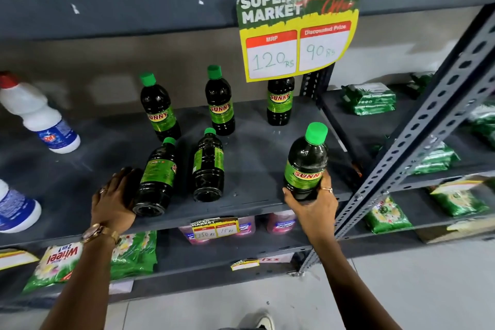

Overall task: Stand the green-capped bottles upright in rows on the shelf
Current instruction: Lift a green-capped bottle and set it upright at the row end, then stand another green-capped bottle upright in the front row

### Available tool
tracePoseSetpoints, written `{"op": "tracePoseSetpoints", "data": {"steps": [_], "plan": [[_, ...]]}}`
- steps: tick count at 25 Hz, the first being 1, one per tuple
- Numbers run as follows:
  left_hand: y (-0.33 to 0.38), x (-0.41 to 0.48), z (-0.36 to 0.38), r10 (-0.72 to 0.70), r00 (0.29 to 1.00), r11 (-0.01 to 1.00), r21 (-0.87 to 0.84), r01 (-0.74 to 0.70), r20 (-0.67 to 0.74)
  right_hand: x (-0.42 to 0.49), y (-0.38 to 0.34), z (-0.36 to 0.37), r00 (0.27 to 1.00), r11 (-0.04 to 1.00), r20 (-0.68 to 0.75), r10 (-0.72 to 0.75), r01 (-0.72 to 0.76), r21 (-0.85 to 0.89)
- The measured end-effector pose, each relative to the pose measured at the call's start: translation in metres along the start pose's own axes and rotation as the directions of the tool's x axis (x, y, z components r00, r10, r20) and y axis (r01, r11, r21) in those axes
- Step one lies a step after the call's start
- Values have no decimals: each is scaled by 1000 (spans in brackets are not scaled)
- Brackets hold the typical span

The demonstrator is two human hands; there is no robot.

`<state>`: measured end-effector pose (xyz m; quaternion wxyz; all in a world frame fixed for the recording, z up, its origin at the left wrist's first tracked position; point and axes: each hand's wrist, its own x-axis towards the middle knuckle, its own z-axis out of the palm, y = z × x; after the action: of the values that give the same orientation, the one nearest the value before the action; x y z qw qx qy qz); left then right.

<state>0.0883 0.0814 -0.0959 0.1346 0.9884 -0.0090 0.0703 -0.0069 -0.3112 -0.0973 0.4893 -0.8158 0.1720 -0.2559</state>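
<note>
Three dark green-capped bottles stand upright at the back of the grey shelf (254, 147): a left one (159, 110), a middle one (219, 103), and a right one (280, 100) whose cap is hidden behind the price sign. Two more lie on their sides near the front edge. My left hand (115, 198) grips the base of the left lying bottle (156, 177). The other lying bottle (208, 166) is untouched. My right hand (312, 205) holds an upright bottle (306, 163) by its lower body at the shelf's front right.
A price sign (297, 29) hangs from the shelf above. White bleach bottles (40, 115) stand at the left. A perforated steel upright (417, 126) runs diagonally on the right, with green packets (371, 99) beyond. Detergent packs (59, 265) and pink bottles sit on lower shelves.
</note>
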Motion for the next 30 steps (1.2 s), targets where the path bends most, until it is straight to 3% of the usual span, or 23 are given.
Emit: {"op": "tracePoseSetpoints", "data": {"steps": [3,6,8,10,12,13,16,18,20,22,24,27,30], "plan": [[0,-1,-3,-6,1000,1000,-4,6,22,-4,-3,2,1000,1000,0,15,-15,24],[4,-2,-6,-10,1000,1000,-2,10,26,-20,-8,2,996,985,-87,34,-18,174],[4,-1,-9,3,1000,1000,27,-4,14,-52,-12,8,984,993,-154,89,-76,85],[0,6,-16,21,999,997,67,-23,32,-89,-33,22,997,998,-72,21,-25,-57],[-6,13,-22,34,997,992,116,-41,64,-99,-63,44,983,984,141,-114,131,-119],[-9,14,-23,48,997,989,134,-57,65,-89,-83,57,970,983,220,-105,135,-124],[-11,11,-19,55,997,994,94,-60,50,-24,-128,96,909,946,371,191,-70,-316],[-13,11,-15,35,998,999,26,-36,43,12,-141,119,785,841,455,421,-149,-520],[-16,14,-11,27,999,1000,-2,-27,44,24,-140,133,695,839,523,494,-221,-498],[-19,16,-10,27,999,1000,-5,-27,40,23,-134,139,722,882,527,449,-263,-392],[-19,16,-8,22,999,1000,-22,-21,38,13,-122,139,797,920,476,372,-246,-306],[-21,16,-6,25,1000,999,-36,-25,19,-6,-106,137,948,981,254,192,-186,-48],[-21,17,-6,21,1000,999,-41,-20,18,-6,-105,141,994,984,81,77,-89,156]]}}
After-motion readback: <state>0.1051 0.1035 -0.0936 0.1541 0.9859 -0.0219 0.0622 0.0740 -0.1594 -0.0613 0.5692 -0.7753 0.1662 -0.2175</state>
